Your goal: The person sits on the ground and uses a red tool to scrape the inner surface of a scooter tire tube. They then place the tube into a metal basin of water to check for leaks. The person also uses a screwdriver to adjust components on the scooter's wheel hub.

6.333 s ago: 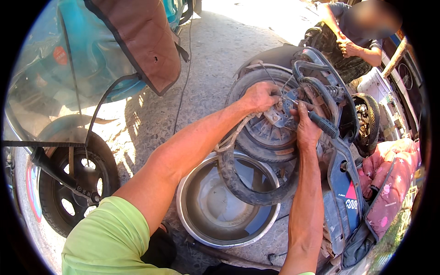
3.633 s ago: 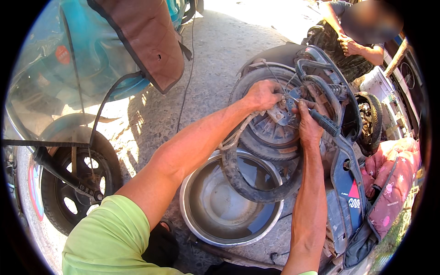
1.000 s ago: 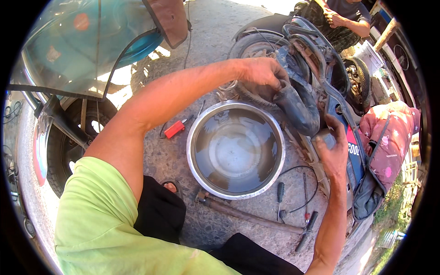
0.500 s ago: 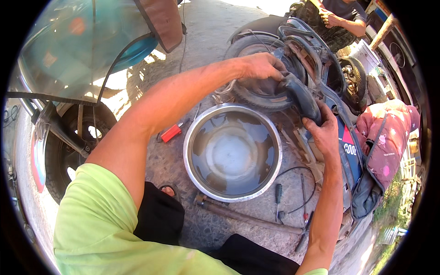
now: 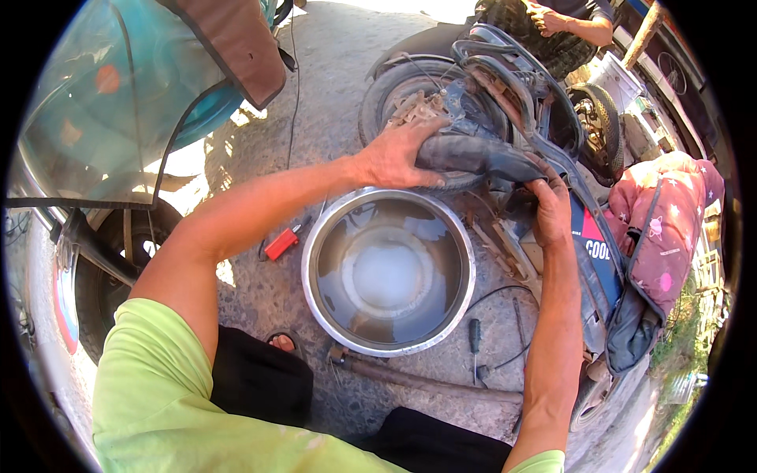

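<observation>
A black rubber inner tube [image 5: 477, 155] stretches between my hands, above the far rim of a metal basin. My left hand [image 5: 402, 154] wraps round its left end, fingers partly behind it. At the other end my right hand [image 5: 550, 199] grips the tube, with the thumb on the near side. The wide basin [image 5: 310, 276] holds murky water and sits on the ground in front of me. Just beyond the tube lies a motorbike wheel [image 5: 371, 106] with its tyre, belonging to a bike tipped on its side.
A red box-like tool [image 5: 281, 243] lies left of the basin. Right of it are a screwdriver [image 5: 475, 337] and a thin black cable; a long bar [image 5: 426, 381] lies nearer me. A pink padded cover [image 5: 662, 221] hangs at right. Another person [image 5: 564, 24] sits at the far right.
My left hand has moved left and nearer, drawing the tube into a more level line. My right hand has shifted its hold slightly. The whole view has turned a little.
</observation>
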Motion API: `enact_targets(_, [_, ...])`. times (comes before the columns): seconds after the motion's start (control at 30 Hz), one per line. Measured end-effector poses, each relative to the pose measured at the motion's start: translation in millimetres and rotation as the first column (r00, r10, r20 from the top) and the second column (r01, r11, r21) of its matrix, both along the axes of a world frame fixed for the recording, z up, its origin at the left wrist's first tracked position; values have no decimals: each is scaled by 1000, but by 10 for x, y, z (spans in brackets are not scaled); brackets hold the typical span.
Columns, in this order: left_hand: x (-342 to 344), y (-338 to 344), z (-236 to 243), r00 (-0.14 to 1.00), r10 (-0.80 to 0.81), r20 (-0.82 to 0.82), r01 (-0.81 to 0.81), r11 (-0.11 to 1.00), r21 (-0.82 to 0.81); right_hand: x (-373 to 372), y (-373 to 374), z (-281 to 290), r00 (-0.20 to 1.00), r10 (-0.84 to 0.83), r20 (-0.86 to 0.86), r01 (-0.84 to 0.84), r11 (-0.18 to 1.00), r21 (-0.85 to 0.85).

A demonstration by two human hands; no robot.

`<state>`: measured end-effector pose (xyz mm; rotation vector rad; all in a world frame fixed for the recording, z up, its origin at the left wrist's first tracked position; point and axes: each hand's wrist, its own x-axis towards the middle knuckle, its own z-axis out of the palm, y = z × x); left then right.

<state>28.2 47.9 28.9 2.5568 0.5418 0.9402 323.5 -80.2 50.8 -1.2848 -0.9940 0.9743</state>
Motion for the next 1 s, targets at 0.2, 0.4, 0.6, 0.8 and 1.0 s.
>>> enact_targets(0.2, [230, 55, 61, 982, 132, 134, -111, 982, -154, 61, -95, 6, 994, 84, 69, -80, 995, -58])
enact_targets(0.4, [709, 223, 527, 916, 241, 319, -123, 929, -348, -532, -358, -23, 887, 304, 347, -284, 953, -110])
enact_targets(0.6, [1085, 321, 649, 929, 366, -63, -358, 836, -417, -885, -297, -199, 907, 288, -306, -291, 956, 37])
enact_targets(0.8, [1247, 520, 6, 982, 167, -84, -181, 962, -206, -1059, -417, -412, 798, 158, -582, -180, 983, 20])
enact_targets(1.0, [1172, 650, -122, 997, 67, -41, -70, 994, -84, -728, -560, -404, 754, 93, -650, -83, 995, 46])
